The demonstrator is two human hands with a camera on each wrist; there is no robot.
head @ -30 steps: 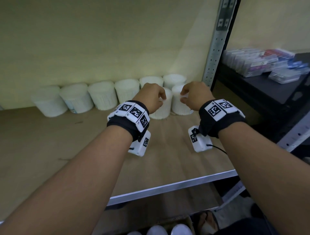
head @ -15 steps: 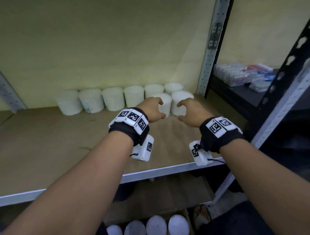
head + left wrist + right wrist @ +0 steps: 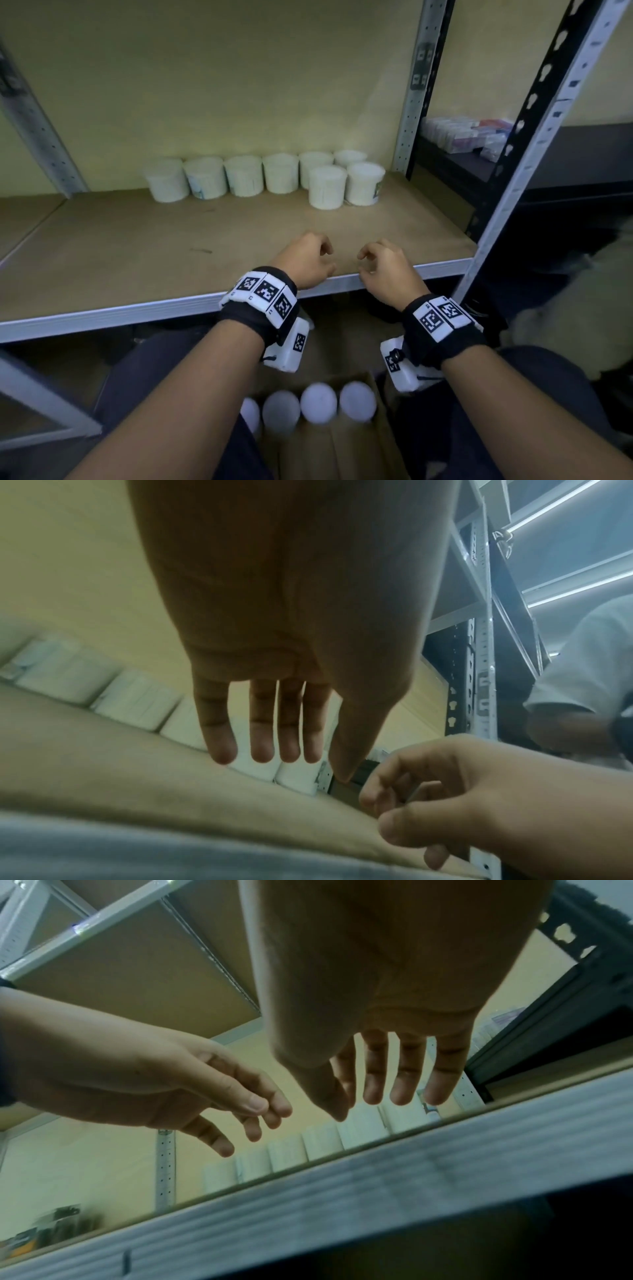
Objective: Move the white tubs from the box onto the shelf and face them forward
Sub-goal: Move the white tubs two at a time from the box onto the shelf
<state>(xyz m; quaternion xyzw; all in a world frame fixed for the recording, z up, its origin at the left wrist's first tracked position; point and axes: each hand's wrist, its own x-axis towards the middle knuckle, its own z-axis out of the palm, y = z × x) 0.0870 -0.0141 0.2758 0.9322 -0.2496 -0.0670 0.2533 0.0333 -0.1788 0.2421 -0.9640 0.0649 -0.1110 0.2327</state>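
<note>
Item 1, left hand (image 3: 305, 262): was seen above the front edge of the shelf (image 3: 137, 253), palm down, fingers loosely curled and apart, nothing held. In the left wrist view its fingers (image 3: 262, 723) were shown hanging relaxed with gaps between them.

Item 2, right hand (image 3: 387, 270): was placed just beside the left, over the same front edge, fingers relaxed and spread, nothing held. In the right wrist view its fingers (image 3: 407, 1074) were seen separated above the metal lip of the shelf.

Item 3, white tubs on the shelf (image 3: 260, 178): eight were counted upright at the back right. Six were lined up along the wall, touching or nearly so; two more, the front left tub (image 3: 327, 186) and the front right tub (image 3: 364, 183), were set side by side ahead of the row's right end. A label patch was visible on the right side of the front right tub; the other faces were too blurred to be read.

Item 4, white tubs in the box (image 3: 318, 402): four round lids were seen in a row, blurred, in the cardboard box (image 3: 363, 448) below the shelf, between the forearms.

Item 5, neighbouring black shelf (image 3: 565, 164): small packaged goods (image 3: 466, 133) were stacked on it, well apart from the tubs
</note>
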